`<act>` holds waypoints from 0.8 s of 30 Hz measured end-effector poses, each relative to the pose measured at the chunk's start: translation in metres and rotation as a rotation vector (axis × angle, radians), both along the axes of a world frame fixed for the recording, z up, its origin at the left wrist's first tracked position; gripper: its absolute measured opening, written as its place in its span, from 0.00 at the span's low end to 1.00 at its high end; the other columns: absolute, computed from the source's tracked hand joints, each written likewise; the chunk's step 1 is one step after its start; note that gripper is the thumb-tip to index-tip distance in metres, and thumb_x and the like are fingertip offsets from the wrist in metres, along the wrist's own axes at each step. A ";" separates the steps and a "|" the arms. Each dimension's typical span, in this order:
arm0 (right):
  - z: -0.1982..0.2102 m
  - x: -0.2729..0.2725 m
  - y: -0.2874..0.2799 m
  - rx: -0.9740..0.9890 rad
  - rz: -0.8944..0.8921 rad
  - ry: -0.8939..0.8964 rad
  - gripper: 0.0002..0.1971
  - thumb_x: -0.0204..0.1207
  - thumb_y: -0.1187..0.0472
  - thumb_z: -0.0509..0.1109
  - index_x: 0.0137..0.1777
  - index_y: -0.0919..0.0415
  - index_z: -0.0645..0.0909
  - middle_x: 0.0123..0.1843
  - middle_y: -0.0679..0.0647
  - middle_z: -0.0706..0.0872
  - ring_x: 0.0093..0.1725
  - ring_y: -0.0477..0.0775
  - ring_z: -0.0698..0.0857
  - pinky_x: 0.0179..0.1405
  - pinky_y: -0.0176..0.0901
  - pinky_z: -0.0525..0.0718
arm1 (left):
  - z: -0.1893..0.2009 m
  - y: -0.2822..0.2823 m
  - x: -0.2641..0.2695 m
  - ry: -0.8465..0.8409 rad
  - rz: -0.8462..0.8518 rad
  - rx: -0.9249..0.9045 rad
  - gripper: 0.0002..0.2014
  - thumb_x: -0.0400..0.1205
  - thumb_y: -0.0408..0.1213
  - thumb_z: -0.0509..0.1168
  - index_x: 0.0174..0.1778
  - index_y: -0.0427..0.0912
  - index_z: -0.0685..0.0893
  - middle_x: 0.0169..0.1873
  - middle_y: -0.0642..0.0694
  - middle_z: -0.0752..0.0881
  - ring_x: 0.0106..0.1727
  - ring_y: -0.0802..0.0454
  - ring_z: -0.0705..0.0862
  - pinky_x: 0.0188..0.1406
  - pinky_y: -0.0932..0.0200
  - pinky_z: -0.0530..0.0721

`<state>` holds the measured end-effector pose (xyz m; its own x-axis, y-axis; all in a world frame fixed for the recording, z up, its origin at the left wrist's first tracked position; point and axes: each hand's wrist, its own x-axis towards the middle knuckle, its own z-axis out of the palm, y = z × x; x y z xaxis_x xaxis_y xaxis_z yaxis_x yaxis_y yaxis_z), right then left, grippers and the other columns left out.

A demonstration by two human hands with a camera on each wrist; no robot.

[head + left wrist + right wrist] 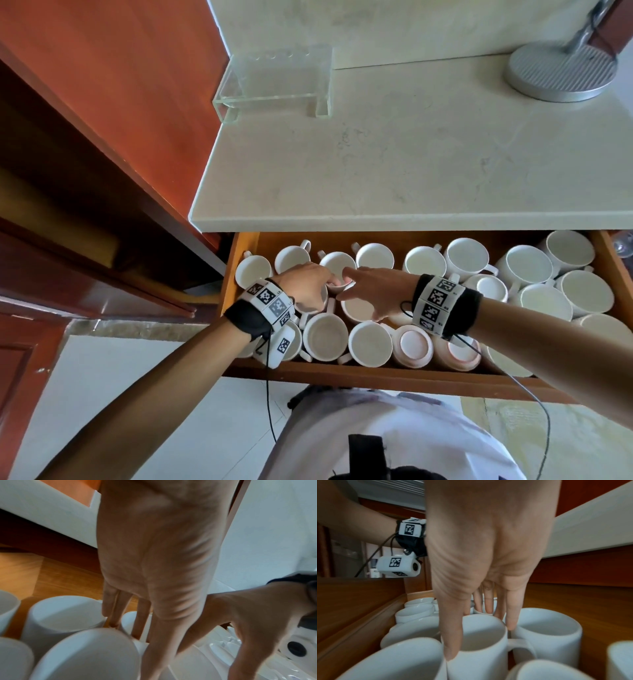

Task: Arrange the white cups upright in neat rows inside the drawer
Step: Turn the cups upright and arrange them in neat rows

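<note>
The open wooden drawer (376,377) is packed with white cups. Most stand upright; two in the front row (412,346) (459,354) lie bottom up. Both hands reach down side by side into the left half. My left hand (325,294) (137,649) comes down over a white cup (82,655), fingers on its far side and thumb on its right. My right hand (356,294) (481,642) straddles an upright cup (479,666), thumb on the near rim and fingers behind it. The cup bodies under both palms are hidden in the head view.
A pale stone countertop (411,154) overhangs the back of the drawer. On it stand a clear acrylic stand (277,82) and a round metal base (561,72). Red-brown cabinet panels (102,137) lie to the left. Cups crowd closely around both hands.
</note>
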<state>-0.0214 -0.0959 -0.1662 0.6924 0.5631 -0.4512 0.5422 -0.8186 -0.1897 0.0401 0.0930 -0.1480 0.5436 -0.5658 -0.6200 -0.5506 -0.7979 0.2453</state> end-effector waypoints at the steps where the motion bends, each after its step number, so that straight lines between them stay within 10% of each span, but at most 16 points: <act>1: 0.001 -0.003 -0.003 0.025 -0.035 0.005 0.46 0.71 0.51 0.83 0.86 0.40 0.62 0.78 0.54 0.64 0.69 0.55 0.77 0.54 0.41 0.79 | 0.000 -0.001 -0.001 -0.032 -0.017 0.019 0.35 0.77 0.29 0.71 0.82 0.55 0.77 0.75 0.55 0.82 0.71 0.50 0.83 0.57 0.58 0.83; 8: 0.022 -0.050 -0.062 0.103 -0.421 -0.093 0.35 0.75 0.53 0.78 0.82 0.43 0.70 0.79 0.48 0.69 0.73 0.52 0.75 0.46 0.42 0.83 | 0.021 -0.033 -0.021 -0.279 -0.200 -0.145 0.14 0.78 0.35 0.75 0.59 0.42 0.84 0.57 0.45 0.85 0.57 0.44 0.86 0.48 0.48 0.87; 16: 0.026 -0.092 -0.120 -0.046 -0.694 -0.038 0.38 0.71 0.48 0.82 0.80 0.46 0.71 0.71 0.50 0.76 0.65 0.55 0.81 0.46 0.45 0.79 | 0.016 -0.096 -0.055 -0.006 -0.394 -0.267 0.23 0.80 0.44 0.74 0.70 0.45 0.80 0.62 0.46 0.85 0.57 0.47 0.85 0.49 0.52 0.84; 21: 0.020 -0.090 -0.129 -0.080 -0.653 0.009 0.43 0.69 0.46 0.84 0.82 0.46 0.68 0.69 0.53 0.78 0.64 0.58 0.83 0.46 0.46 0.76 | -0.008 -0.120 -0.075 0.033 -0.486 -0.069 0.15 0.75 0.48 0.77 0.38 0.56 0.74 0.35 0.54 0.80 0.38 0.49 0.82 0.34 0.51 0.82; 24: 0.020 -0.083 -0.132 -0.061 -0.594 0.025 0.43 0.67 0.45 0.84 0.80 0.48 0.69 0.70 0.52 0.79 0.63 0.57 0.85 0.53 0.52 0.85 | -0.014 -0.131 -0.086 -0.005 -0.512 0.005 0.14 0.75 0.48 0.78 0.38 0.53 0.77 0.33 0.53 0.80 0.35 0.51 0.81 0.29 0.57 0.75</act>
<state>-0.1045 -0.2278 -0.1465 0.8697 0.0551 -0.4904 -0.0159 -0.9901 -0.1395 -0.0458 -0.0383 -0.1620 0.2009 -0.7574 -0.6213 -0.8723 -0.4269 0.2384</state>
